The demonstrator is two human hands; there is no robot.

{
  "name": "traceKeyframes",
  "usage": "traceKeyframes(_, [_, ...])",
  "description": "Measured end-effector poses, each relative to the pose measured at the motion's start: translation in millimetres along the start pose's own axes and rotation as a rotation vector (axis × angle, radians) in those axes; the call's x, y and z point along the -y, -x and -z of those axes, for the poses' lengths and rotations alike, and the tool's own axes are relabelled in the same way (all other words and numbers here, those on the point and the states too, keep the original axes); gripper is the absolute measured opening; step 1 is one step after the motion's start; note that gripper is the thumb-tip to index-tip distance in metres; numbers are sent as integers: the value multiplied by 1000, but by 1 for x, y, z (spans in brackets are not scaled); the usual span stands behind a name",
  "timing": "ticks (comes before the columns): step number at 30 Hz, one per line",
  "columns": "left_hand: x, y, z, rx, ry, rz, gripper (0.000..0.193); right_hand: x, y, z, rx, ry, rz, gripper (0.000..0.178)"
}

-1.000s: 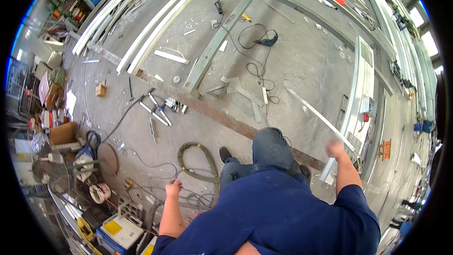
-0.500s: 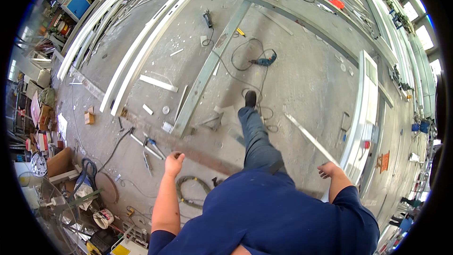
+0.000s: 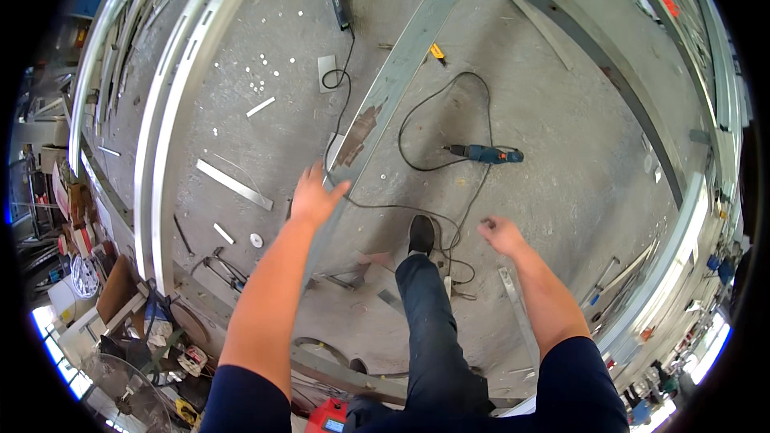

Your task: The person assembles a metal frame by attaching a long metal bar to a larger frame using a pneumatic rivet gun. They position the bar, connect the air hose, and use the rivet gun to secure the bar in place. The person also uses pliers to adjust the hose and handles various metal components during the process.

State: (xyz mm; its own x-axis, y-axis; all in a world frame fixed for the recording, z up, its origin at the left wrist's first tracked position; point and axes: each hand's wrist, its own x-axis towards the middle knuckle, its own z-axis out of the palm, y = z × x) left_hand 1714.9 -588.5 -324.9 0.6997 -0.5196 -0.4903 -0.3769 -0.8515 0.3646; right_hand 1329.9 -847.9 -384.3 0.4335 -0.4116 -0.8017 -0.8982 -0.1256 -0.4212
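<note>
My left hand [image 3: 315, 197] is open, thumb and fingers spread, above the long grey steel beam [image 3: 401, 64]. A thin black cable passes by its fingertips; I cannot tell whether they touch. My right hand [image 3: 502, 236] hangs over the floor with its fingers curled in, and nothing shows in it. Beyond that hand lies a blue power drill [image 3: 485, 154] with its cord looped on the concrete. Farther off, left of the beam, rests a black angle grinder [image 3: 340, 5]. A yellow-and-black tool [image 3: 437, 53] lies just right of the beam.
Long white metal profiles [image 3: 172, 124] run along the left. A dark crossbeam [image 3: 618, 80] curves across the right. Flat strips [image 3: 234, 184], small offcuts and hand tools [image 3: 224, 269] litter the floor. A red case [image 3: 327, 415] stands by my legs; cords lie around my foot.
I have moved forward and lean lower, so the beam, drill and grinder appear closer. Both arms now reach ahead, and the left hand has spread its fingers over the beam.
</note>
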Motion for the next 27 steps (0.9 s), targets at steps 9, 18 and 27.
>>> traceKeyframes(9, [-92, -175, -70, -41, -128, -94, 106, 85, -283, 30, -101, 220, 83, 52])
traceKeyframes(18, [-81, -180, -79, -142, -60, -253, 99, 166, -523, 7, -376, 306, 641, 54])
traceKeyframes(27, [-71, -178, -80, -164, -54, -281, 100, 216, -545, -33, -266, 471, 355, 47])
